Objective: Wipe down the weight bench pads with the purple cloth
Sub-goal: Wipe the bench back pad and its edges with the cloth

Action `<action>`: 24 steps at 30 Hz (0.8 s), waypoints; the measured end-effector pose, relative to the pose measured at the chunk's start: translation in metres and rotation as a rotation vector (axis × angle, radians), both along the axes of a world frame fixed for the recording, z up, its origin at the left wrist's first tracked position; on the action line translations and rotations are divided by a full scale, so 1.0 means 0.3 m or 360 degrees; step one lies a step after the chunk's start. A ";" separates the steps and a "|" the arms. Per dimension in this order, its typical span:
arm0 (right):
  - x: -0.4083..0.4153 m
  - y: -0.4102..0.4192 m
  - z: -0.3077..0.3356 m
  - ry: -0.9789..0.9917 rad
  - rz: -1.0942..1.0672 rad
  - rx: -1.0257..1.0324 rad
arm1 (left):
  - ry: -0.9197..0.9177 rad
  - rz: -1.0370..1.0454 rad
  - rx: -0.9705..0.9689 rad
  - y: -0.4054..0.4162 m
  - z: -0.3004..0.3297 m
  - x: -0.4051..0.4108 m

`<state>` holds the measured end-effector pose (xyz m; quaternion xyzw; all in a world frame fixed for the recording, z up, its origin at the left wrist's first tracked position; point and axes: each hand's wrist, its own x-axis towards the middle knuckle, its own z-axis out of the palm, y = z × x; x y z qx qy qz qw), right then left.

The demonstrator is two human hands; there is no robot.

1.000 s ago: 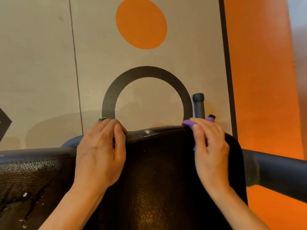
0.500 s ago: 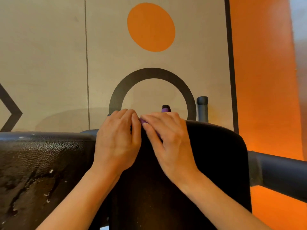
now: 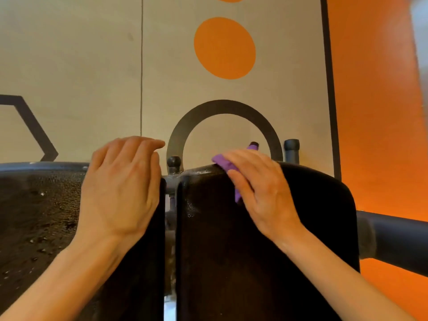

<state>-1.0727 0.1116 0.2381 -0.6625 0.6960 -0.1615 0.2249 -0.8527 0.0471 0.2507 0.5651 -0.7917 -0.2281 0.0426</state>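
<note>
The soft, limp purple cloth (image 3: 225, 165) is pressed under the nearly straight fingers of the right hand (image 3: 259, 191) onto the firm, damp-looking pad (image 3: 289, 228); the left hand (image 3: 120, 193), relaxed, holds nothing.

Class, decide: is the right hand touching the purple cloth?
Touching. The head view shows the right hand pressing the purple cloth onto the right pad.
</note>
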 end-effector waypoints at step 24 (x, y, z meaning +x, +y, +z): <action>0.059 0.000 0.033 -0.0155 0.0221 0.0027 | -0.0173 -0.0133 -0.0087 0.004 -0.068 0.067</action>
